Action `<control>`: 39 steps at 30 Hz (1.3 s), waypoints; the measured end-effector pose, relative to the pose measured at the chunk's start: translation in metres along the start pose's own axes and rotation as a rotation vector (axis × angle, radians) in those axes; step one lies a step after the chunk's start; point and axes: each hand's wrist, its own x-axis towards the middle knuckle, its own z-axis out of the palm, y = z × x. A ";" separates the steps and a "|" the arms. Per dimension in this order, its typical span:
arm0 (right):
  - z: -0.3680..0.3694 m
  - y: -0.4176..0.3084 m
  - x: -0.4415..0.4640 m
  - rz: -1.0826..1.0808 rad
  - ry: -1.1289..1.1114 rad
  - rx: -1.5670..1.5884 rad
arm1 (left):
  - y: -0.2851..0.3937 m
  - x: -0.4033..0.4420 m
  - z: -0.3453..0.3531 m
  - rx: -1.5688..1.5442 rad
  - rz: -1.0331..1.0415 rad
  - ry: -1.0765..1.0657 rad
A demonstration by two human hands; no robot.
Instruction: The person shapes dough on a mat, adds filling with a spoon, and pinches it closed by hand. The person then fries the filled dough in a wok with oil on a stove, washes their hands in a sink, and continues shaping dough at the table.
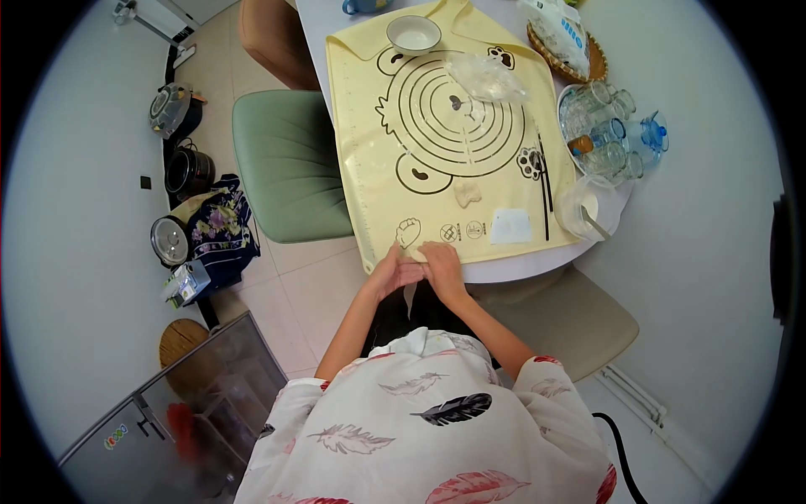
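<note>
- Mid-frame, left hand [396, 275] and right hand [443, 269] meet around a pale piece [416, 254], seemingly steadying it; whether fingers clamp it, I can't tell.
- Above right, a doughy lump [468, 194] lies on the mat [374, 202], probably for easy reach.

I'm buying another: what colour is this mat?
The mat is pale yellow, printed in black; see the head view.
</note>
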 end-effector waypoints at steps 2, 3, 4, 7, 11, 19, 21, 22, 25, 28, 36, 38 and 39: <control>0.003 0.001 -0.005 -0.066 0.022 0.074 | 0.002 -0.004 0.006 -0.011 0.017 -0.015; 0.000 0.001 -0.006 -0.066 0.022 0.075 | 0.003 -0.006 0.011 -0.044 0.068 -0.047; -0.004 0.003 -0.008 -0.118 0.024 0.077 | 0.005 -0.009 0.015 -0.078 0.118 -0.078; -0.026 -0.006 -0.004 -0.184 0.023 0.142 | 0.003 -0.016 0.022 -0.104 0.116 -0.057; -0.062 -0.020 0.000 0.010 -0.025 0.355 | 0.004 -0.023 0.026 -0.028 0.179 -0.073; -0.040 0.008 0.012 1.004 -0.056 1.141 | 0.014 -0.060 0.039 0.218 0.165 -0.050; -0.052 -0.005 0.018 1.019 -0.221 1.432 | 0.017 -0.075 0.042 0.170 0.171 -0.079; -0.059 -0.012 0.021 1.019 -0.228 1.435 | 0.018 -0.082 0.045 0.123 0.177 -0.111; -0.082 -0.032 0.031 0.871 -0.344 1.561 | 0.026 -0.097 0.055 0.150 0.274 -0.124; -0.096 -0.047 0.040 0.734 -0.323 1.254 | 0.036 -0.109 0.063 0.278 0.311 -0.031; -0.146 -0.087 0.061 0.121 -0.037 0.593 | 0.056 -0.138 0.091 0.255 0.461 0.065; -0.151 -0.086 0.062 0.106 -0.031 0.601 | 0.060 -0.141 0.097 0.274 0.487 0.057; -0.154 -0.085 0.063 0.100 -0.029 0.612 | 0.059 -0.143 0.101 0.279 0.505 0.043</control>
